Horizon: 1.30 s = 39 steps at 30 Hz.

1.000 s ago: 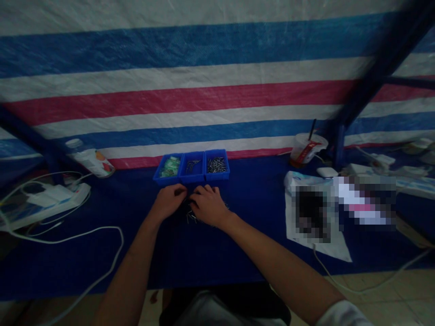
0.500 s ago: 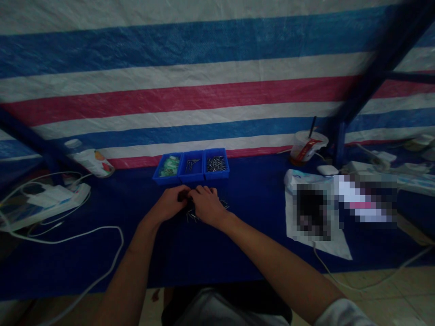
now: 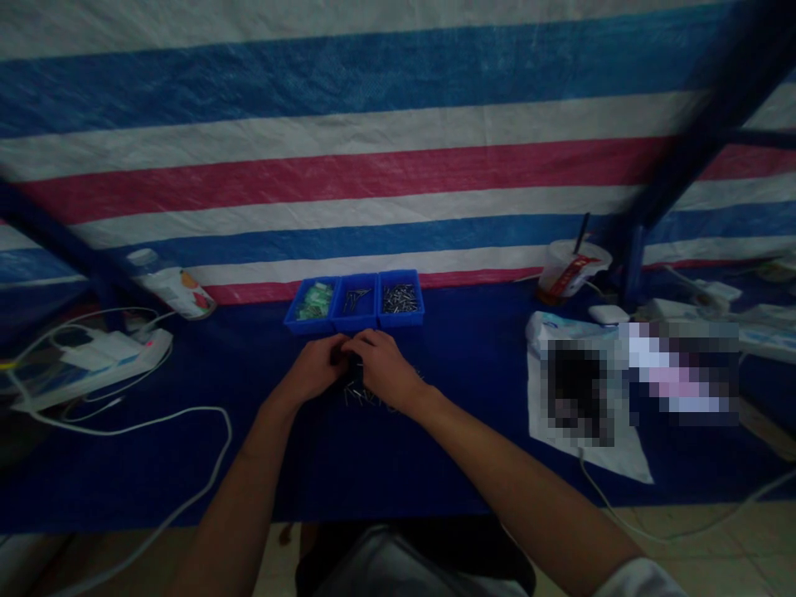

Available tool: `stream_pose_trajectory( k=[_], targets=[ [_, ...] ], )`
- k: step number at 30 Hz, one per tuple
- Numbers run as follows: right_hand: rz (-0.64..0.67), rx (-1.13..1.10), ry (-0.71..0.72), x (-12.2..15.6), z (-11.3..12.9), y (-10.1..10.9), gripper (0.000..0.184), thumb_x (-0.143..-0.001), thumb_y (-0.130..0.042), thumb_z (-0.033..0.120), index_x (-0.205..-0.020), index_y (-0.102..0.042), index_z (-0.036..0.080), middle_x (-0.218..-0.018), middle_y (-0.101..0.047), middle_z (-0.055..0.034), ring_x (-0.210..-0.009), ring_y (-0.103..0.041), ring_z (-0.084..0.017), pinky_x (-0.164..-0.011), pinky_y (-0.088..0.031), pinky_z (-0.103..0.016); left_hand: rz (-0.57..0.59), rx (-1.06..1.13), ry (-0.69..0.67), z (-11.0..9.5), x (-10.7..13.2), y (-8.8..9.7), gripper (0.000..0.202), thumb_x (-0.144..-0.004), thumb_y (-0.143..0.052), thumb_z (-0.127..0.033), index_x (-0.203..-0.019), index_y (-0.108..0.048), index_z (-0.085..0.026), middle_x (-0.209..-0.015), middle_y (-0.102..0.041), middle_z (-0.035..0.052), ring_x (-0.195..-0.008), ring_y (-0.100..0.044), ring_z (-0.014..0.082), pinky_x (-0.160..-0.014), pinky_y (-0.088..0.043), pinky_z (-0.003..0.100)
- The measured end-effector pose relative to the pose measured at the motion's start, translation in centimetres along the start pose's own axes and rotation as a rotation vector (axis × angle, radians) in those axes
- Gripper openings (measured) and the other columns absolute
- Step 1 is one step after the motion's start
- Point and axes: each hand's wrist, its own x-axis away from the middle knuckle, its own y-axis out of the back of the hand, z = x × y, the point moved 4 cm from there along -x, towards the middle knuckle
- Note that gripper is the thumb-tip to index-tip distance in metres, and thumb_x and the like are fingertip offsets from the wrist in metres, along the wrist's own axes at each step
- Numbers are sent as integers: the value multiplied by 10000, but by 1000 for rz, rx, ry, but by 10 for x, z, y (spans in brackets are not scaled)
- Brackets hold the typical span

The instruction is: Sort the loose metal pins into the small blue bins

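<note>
A blue table [image 3: 385, 481] is holding three bins [image 3: 351, 320] far centre, loose metal pieces [image 3: 356, 392] nearer, a bottle [image 3: 177, 288] far left, a cup [image 3: 567, 272] far right.

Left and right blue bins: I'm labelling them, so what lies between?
A third blue bin, holding a few slim metal pieces, as the head view shows.

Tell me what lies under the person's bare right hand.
Thin, silvery metal pieces show beside the bare right hand, scattered on the dark blue tabletop. Whatever lies directly beneath its palm and fingers is covered and cannot be seen.
</note>
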Motion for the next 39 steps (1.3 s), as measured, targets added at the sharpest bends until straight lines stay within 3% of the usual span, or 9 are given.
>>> stream_pose_trajectory(
  k=[7, 12, 16, 20, 24, 27, 32, 36, 39],
  targets=[
    [-227, -287, -103, -5, -7, 16, 309, -913, -485, 89, -1113, -687, 211, -1067, -698, -63, -996, -641, -180, -935, -483, -356, -88, 97, 27, 2, -2, 1, 240, -804, -561, -268, -1001, -666, -181, -948, -729, 52, -837, -674, 219, -758, -488, 316],
    [-365, -774, -341, -10, -21, 20, 73, -807, -681, 217, -872, -712, 223, -830, -730, -6, -809, -701, -166, -836, -547, -351, -136, 105, 93, 4, -3, 2, 263, -824, -538, -279, -1038, -652, -177, -908, -735, 49, -698, -681, 190, -695, -499, 307],
    [-386, -1297, -505, -10, -26, 29, 203, -712, -764, 238, -895, -683, 202, -773, -724, 5, -729, -703, -143, -782, -568, -316, -169, 123, 96, 4, -4, 2, 259, -815, -536, -279, -1021, -648, -168, -873, -731, 53, -672, -680, 191, -678, -499, 313],
    [-412, -1513, -578, -7, -32, 44, 155, -753, -742, 302, -811, -644, 198, -733, -702, 19, -657, -677, -112, -695, -558, -256, -166, 99, 94, 2, -2, 4, 245, -797, -547, -285, -983, -663, -176, -837, -727, 50, -703, -669, 196, -678, -493, 314],
    [-472, -1463, -673, -5, -46, 47, 310, -833, -666, 414, -645, -551, 195, -519, -558, 54, -491, -574, -92, -547, -492, -225, -63, 143, 70, 2, 1, 5, 259, -748, -582, -265, -972, -678, -180, -807, -713, 37, -730, -657, 193, -671, -491, 307],
    [-542, -1377, -799, -1, -58, 42, 376, -834, -661, 400, -575, -471, 204, -409, -417, 85, -392, -460, -80, -453, -410, -213, -41, 163, 53, 5, 4, 6, 273, -719, -617, -259, -972, -687, -184, -789, -696, 27, -711, -633, 181, -668, -488, 304],
    [-575, -1318, -916, 4, -67, 37, 293, -837, -637, 436, -698, -546, 195, -504, -542, 49, -415, -490, -89, -465, -417, -228, 21, 204, 66, 11, 5, 2, 281, -699, -654, -271, -964, -685, -182, -745, -676, 23, -660, -609, 169, -618, -484, 286],
    [-580, -1061, -851, 2, -63, 45, 309, -833, -595, 485, -732, -570, 194, -581, -590, 16, -468, -532, -121, -508, -420, -262, 59, 163, 54, 13, 5, 0, 300, -709, -634, -257, -996, -672, -181, -779, -673, 24, -685, -613, 174, -637, -484, 289],
    [-649, -607, -661, 9, -44, 69, 317, -841, -563, 452, -643, -546, 205, -590, -578, 8, -583, -550, -152, -691, -456, -326, 58, 107, 46, 12, 4, 0, 290, -710, -610, -224, -991, -675, -192, -775, -675, 21, -693, -625, 182, -646, -480, 295]
  ],
)
